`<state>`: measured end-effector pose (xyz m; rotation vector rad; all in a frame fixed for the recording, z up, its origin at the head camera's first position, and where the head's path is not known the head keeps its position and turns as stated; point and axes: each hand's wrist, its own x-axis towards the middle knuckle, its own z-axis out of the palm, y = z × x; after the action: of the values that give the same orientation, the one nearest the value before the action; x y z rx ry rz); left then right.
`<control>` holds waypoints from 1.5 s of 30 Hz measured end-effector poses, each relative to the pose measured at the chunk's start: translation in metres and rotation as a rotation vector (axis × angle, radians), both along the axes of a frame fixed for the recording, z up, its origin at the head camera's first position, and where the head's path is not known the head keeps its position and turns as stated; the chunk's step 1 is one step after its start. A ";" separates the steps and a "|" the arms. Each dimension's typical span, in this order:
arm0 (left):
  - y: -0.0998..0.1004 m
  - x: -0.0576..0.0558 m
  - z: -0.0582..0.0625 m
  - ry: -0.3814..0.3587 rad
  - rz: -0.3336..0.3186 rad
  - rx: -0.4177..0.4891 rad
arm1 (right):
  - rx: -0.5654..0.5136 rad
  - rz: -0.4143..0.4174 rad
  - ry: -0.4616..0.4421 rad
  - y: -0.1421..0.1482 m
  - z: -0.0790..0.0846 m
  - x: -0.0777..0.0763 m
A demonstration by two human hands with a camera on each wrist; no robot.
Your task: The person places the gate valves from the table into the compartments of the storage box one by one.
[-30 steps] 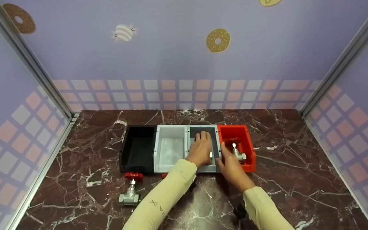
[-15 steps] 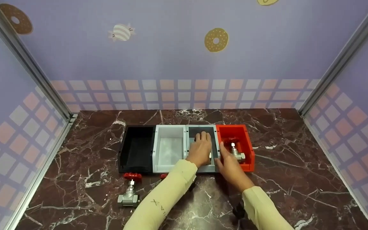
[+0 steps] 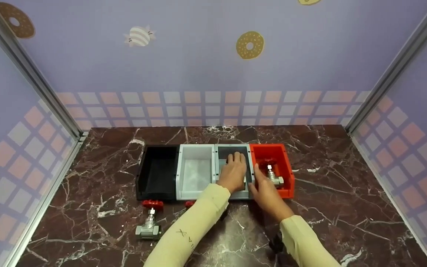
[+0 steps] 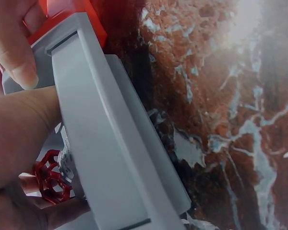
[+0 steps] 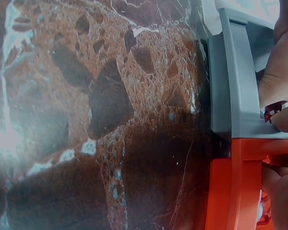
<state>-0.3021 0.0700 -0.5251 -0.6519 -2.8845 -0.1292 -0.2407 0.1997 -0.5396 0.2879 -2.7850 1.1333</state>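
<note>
My left hand (image 3: 232,176) reaches down into the grey bin (image 4: 101,129) and holds a metal valve with a red handwheel (image 4: 53,177); in the head view the hand hides most of it. My right hand (image 3: 271,194) grips the wall between the grey bin and the red bin (image 3: 268,150), thumb on the grey side and fingers on the red side. Inside the red bin lies another valve (image 3: 275,180) with a red handwheel.
A white bin (image 3: 197,174) and a black bin (image 3: 158,174) continue the row leftward. On the marble table in front lies a valve (image 3: 148,230). Another red handwheel (image 3: 189,204) peeks out by the left sleeve. Patterned walls enclose the table.
Both hands keep almost the same place and hold. The head view has shifted very slightly.
</note>
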 end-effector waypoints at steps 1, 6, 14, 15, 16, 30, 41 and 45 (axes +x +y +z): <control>0.000 0.000 0.001 -0.007 0.002 0.003 | 0.000 0.001 0.001 -0.001 0.000 0.000; -0.003 0.002 0.005 -0.015 0.009 0.009 | 0.003 0.005 0.002 -0.003 0.002 0.000; -0.008 0.000 0.002 -0.038 0.009 0.025 | -0.003 0.004 -0.010 -0.006 0.004 0.000; -0.008 0.000 0.003 -0.054 0.008 0.021 | -0.002 0.003 -0.010 -0.006 0.005 0.001; -0.009 0.003 0.010 -0.094 0.011 0.016 | 0.000 0.003 -0.010 -0.006 0.005 0.001; -0.020 0.008 0.026 -0.127 -0.043 0.008 | -0.017 -0.001 -0.068 -0.002 0.006 -0.002; -0.030 0.019 0.038 -0.027 -0.083 -0.024 | -0.006 -0.032 -0.020 -0.001 0.010 -0.002; -0.033 0.025 0.042 -0.012 -0.081 -0.035 | -0.017 -0.036 -0.015 -0.004 0.012 -0.002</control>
<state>-0.2771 0.0365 -0.4835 -0.7772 -2.8785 -0.0939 -0.2427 0.1961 -0.5273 0.2277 -2.7803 1.1545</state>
